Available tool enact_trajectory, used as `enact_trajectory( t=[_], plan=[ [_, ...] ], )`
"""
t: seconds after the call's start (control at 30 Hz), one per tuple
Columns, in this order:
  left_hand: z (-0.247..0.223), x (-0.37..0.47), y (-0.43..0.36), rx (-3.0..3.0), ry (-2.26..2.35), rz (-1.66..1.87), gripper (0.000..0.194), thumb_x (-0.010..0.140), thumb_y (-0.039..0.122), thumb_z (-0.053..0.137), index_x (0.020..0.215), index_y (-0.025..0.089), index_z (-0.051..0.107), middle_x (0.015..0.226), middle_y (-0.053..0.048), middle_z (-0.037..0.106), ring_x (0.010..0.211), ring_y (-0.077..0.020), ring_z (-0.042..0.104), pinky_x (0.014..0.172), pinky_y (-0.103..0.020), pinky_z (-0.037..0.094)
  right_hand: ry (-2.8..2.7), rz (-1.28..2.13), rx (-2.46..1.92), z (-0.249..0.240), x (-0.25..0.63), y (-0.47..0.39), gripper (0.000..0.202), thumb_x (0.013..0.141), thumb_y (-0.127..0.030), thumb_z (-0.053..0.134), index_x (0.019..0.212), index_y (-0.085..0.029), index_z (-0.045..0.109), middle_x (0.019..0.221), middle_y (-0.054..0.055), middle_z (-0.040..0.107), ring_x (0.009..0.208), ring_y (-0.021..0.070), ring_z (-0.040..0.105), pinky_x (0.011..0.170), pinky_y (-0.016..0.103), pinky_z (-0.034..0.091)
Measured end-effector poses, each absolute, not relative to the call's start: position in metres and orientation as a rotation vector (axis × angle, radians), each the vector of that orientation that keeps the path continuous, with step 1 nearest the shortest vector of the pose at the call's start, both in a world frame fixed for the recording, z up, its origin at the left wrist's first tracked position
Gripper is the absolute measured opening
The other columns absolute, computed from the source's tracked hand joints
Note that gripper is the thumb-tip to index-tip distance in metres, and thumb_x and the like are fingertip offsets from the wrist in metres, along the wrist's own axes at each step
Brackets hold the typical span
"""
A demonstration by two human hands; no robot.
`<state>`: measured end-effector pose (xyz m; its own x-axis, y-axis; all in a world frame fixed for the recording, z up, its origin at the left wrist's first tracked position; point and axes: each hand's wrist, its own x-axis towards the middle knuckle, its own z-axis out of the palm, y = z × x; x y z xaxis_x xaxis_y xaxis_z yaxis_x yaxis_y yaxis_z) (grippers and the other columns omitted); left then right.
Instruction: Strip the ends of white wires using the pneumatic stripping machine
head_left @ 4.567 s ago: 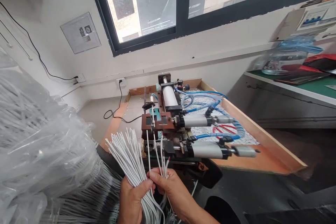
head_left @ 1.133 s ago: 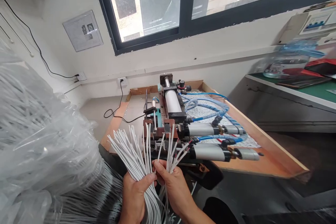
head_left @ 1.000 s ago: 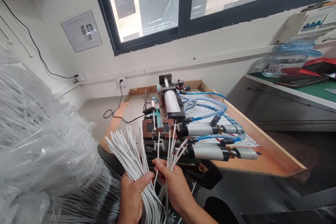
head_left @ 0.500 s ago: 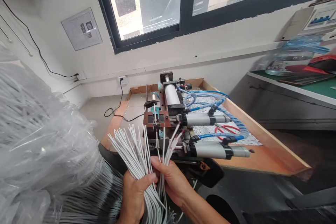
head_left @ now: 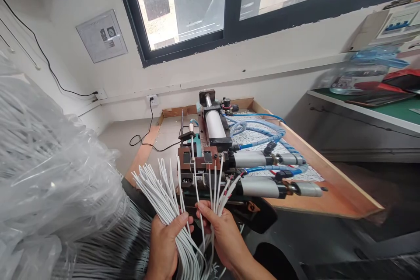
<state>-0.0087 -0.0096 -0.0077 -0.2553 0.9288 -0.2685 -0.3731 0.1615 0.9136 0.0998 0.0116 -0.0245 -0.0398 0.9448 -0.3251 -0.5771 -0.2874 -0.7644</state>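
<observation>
My left hand (head_left: 166,243) is closed round a thick bundle of white cables (head_left: 157,190), whose ends fan out up and to the left. Beside it, my right hand (head_left: 225,234) grips a smaller group of white cables (head_left: 215,188), some with reddish tips. Between its thumb and fingers, one cable (head_left: 197,188) stands apart, its tip at the front of a machine (head_left: 193,156) with silver cylinders (head_left: 262,187). Both hands are in front of and below the machine, close together.
Plastic-wrapped cable bundles (head_left: 59,175) fill the left side. The machine stands in a wood-edged tray (head_left: 341,188) with blue hoses (head_left: 262,133). A black cord (head_left: 152,144) lies on the left. At the right, a green-topped shelf (head_left: 393,111) holds a clear plastic bottle (head_left: 357,74).
My right hand has moved slightly right, away from my left hand, with its cables. The machine's front parts and right cylinders have shifted, and a gap has opened between the brown front plates.
</observation>
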Motion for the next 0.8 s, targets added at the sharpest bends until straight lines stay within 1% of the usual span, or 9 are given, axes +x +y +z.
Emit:
enact_trajectory(
  t=[0.13,0.23,0.3,0.37,0.43,0.53,0.6,0.67,0.8],
  plan=[
    [-0.009,-0.007,-0.008,0.657,1.235,1.419,0.013,0.058,0.016,0.067,0.068,0.012,0.06,0.056,0.0,0.062,0.051,-0.0151,0.057,0.055,-0.031,0.047,-0.541,1.646,-0.974,-0.022,0.1,0.015,0.021,0.059,-0.03,0.068,0.059,-0.011,0.058,0.048,-0.003,0.049,0.041,0.005,0.036,0.04,0.018,0.025],
    [-0.008,-0.005,-0.008,0.687,1.204,1.419,0.011,0.058,0.013,0.067,0.067,0.012,0.06,0.056,0.0,0.062,0.051,-0.0143,0.056,0.054,-0.029,0.046,-0.591,1.79,-0.922,-0.019,0.098,0.018,0.024,0.061,-0.034,0.066,0.062,-0.011,0.058,0.046,-0.004,0.046,0.04,0.0051,0.036,0.04,0.018,0.026],
    [-0.007,-0.004,-0.01,0.704,1.159,1.4,0.012,0.058,0.011,0.066,0.069,0.011,0.062,0.057,-0.001,0.063,0.051,-0.0136,0.055,0.053,-0.027,0.045,-0.654,1.861,-0.858,-0.018,0.095,0.018,0.026,0.06,-0.036,0.066,0.063,-0.012,0.058,0.045,-0.005,0.045,0.039,0.0059,0.036,0.041,0.02,0.028],
    [-0.006,-0.004,-0.011,0.721,1.1,1.386,0.014,0.059,0.01,0.065,0.072,0.011,0.063,0.061,-0.002,0.064,0.054,-0.0134,0.055,0.054,-0.026,0.044,-0.691,1.802,-0.834,-0.018,0.092,0.016,0.026,0.059,-0.036,0.067,0.063,-0.012,0.057,0.045,-0.005,0.044,0.04,0.0066,0.037,0.041,0.02,0.029],
    [-0.006,-0.004,-0.012,0.722,1.083,1.393,0.013,0.06,0.01,0.064,0.073,0.011,0.063,0.064,-0.002,0.065,0.058,-0.0139,0.056,0.057,-0.026,0.044,-0.68,1.689,-0.861,-0.02,0.092,0.013,0.025,0.061,-0.035,0.067,0.063,-0.013,0.056,0.046,-0.005,0.045,0.042,0.0068,0.037,0.042,0.02,0.03],
    [-0.01,-0.007,-0.011,0.677,1.159,1.409,0.009,0.061,0.016,0.065,0.068,0.011,0.061,0.059,-0.002,0.064,0.056,-0.015,0.057,0.057,-0.029,0.046,-0.654,1.621,-0.922,-0.023,0.095,0.007,0.024,0.064,-0.035,0.065,0.064,-0.013,0.056,0.051,-0.002,0.051,0.045,0.0076,0.042,0.045,0.02,0.032],
    [-0.013,-0.009,-0.011,0.639,1.202,1.404,0.01,0.061,0.018,0.065,0.066,0.011,0.06,0.057,-0.002,0.064,0.055,-0.0161,0.058,0.057,-0.03,0.047,-0.657,1.616,-0.957,-0.024,0.098,0.005,0.024,0.064,-0.035,0.065,0.066,-0.013,0.057,0.054,-0.001,0.054,0.047,0.0083,0.043,0.046,0.02,0.032],
    [-0.015,-0.009,-0.011,0.617,1.221,1.397,0.01,0.061,0.018,0.066,0.065,0.012,0.059,0.056,-0.002,0.064,0.055,-0.0166,0.059,0.057,-0.031,0.048,-0.671,1.617,-0.982,-0.026,0.101,0.005,0.023,0.064,-0.034,0.065,0.067,-0.012,0.058,0.053,-0.001,0.055,0.047,0.008,0.042,0.046,0.02,0.031],
    [-0.013,-0.008,-0.011,0.607,1.238,1.393,0.011,0.06,0.017,0.067,0.064,0.011,0.058,0.055,-0.002,0.063,0.053,-0.016,0.059,0.056,-0.032,0.049,-0.699,1.627,-0.986,-0.027,0.103,0.006,0.024,0.064,-0.035,0.065,0.063,-0.012,0.058,0.048,-0.002,0.051,0.044,0.0066,0.038,0.045,0.02,0.028]
  ],
)
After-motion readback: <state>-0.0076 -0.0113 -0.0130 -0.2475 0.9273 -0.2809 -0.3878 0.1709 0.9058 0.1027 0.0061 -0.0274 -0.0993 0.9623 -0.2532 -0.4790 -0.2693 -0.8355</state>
